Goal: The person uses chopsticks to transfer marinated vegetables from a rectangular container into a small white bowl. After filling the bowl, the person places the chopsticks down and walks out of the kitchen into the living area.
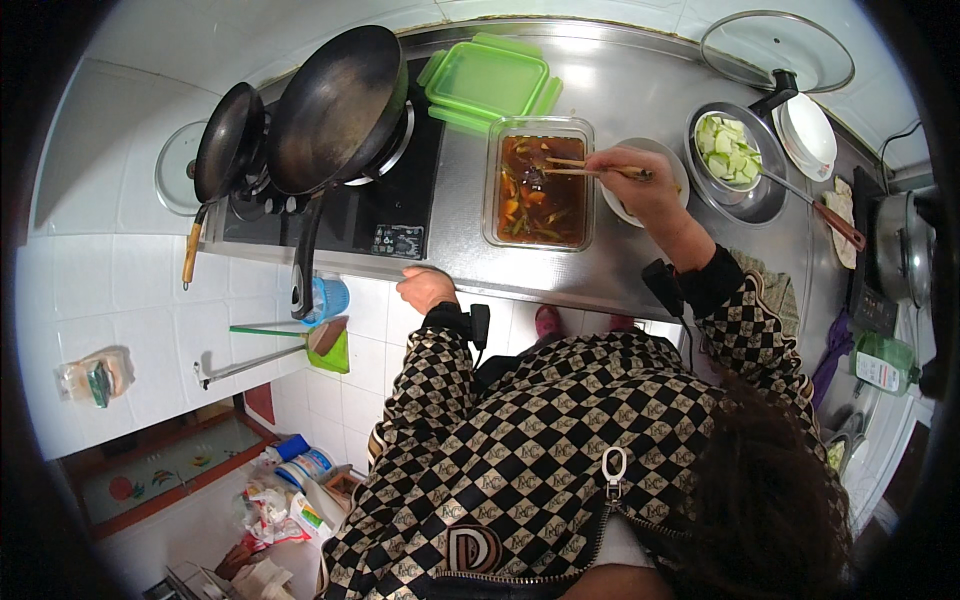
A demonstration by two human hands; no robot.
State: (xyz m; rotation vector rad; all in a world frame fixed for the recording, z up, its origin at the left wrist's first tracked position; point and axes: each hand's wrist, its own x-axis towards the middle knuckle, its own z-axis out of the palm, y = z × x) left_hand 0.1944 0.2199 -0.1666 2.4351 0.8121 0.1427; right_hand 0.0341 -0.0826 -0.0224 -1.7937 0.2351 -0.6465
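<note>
In my right hand [637, 180] is a pair of wooden chopsticks [571, 167]. Their tips reach over a rectangular glass container [490, 202], at or just above the brown liquid [551, 214] inside. Orange and green food pieces lie in that liquid. Partly hidden under my right hand is a plate [679, 161] beside the container. My left hand [427, 289] is curled at the counter's front edge, to the lower left of the container; its fingers are mostly hidden. Behind the container lies a green-rimmed lid [491, 79] with its side flaps out.
On the left a large wok [337, 105] and a smaller pan [229, 142] stand on the black cooktop [352, 232], handles jutting past the edge. To the right, a metal basin [765, 202] holds a bowl of cut green vegetable [726, 150]. A glass lid [780, 49] leans against the wall.
</note>
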